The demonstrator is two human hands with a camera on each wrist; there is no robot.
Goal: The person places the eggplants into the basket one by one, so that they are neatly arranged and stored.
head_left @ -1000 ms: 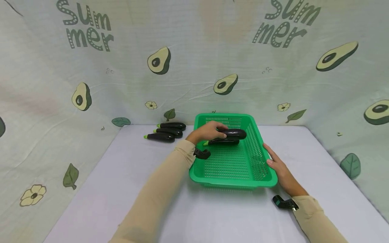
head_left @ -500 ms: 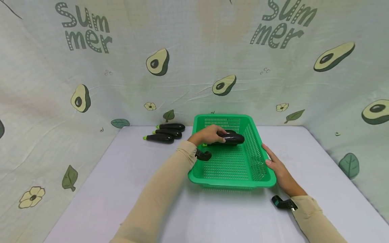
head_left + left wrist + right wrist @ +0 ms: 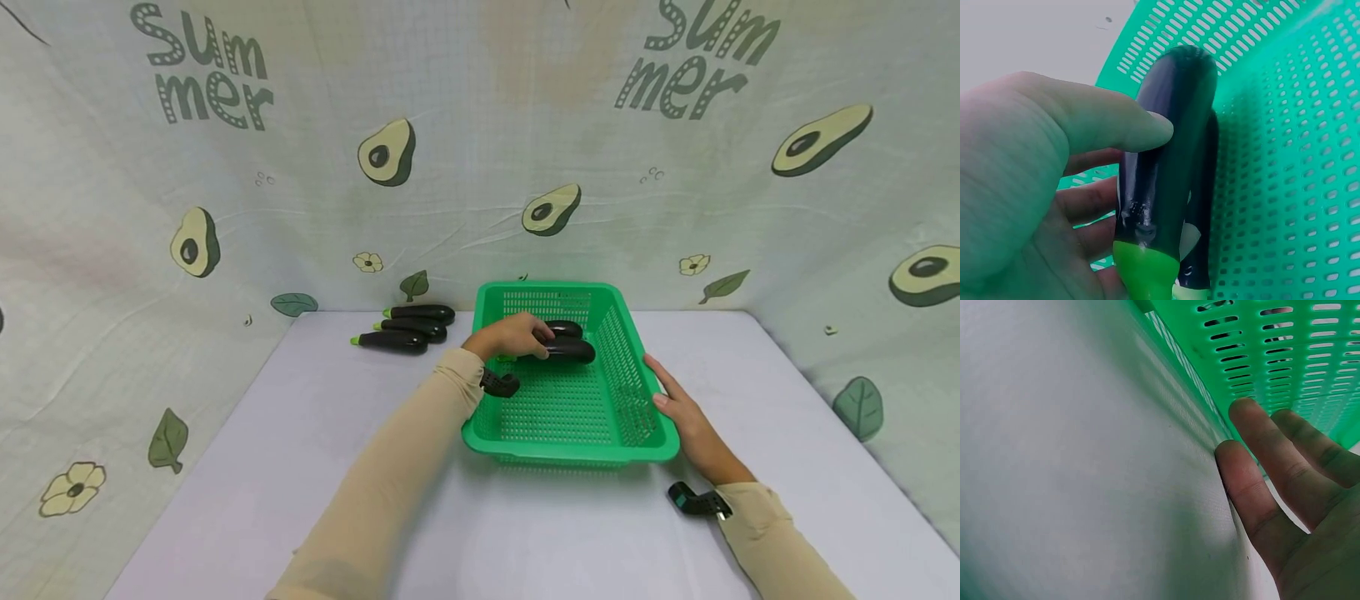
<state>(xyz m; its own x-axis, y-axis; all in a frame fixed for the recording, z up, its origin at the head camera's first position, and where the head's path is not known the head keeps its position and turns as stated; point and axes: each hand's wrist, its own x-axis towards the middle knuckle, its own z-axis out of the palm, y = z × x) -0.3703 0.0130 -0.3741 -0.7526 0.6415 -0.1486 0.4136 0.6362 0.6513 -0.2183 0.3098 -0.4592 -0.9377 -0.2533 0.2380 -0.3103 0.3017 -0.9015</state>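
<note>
My left hand (image 3: 513, 335) is inside the green plastic basket (image 3: 570, 452), holding a glossy dark eggplant (image 3: 572, 350) between thumb and fingers. In the left wrist view the thumb lies across the top of this eggplant (image 3: 1169, 169), and its bright green stem end points toward the wrist. A second eggplant (image 3: 564, 328) lies just behind it in the head view, partly hidden by the hand. My right hand (image 3: 686, 417) rests at the basket's right side, thumb by the rim. The right wrist view shows its fingers (image 3: 1254, 487) fairly straight against the basket's outer wall (image 3: 1241, 350).
Three eggplants (image 3: 392, 342) lie in a stack of rows on the white-covered table (image 3: 300, 467), left of the basket, stems to the left. Behind the table hangs a cloth (image 3: 465, 167) printed with avocados, close to the basket's far edge.
My left hand has brought its eggplant toward the front of the basket and lowered it beside the other, whose end now shows behind. The right hand stays on the basket's side.
</note>
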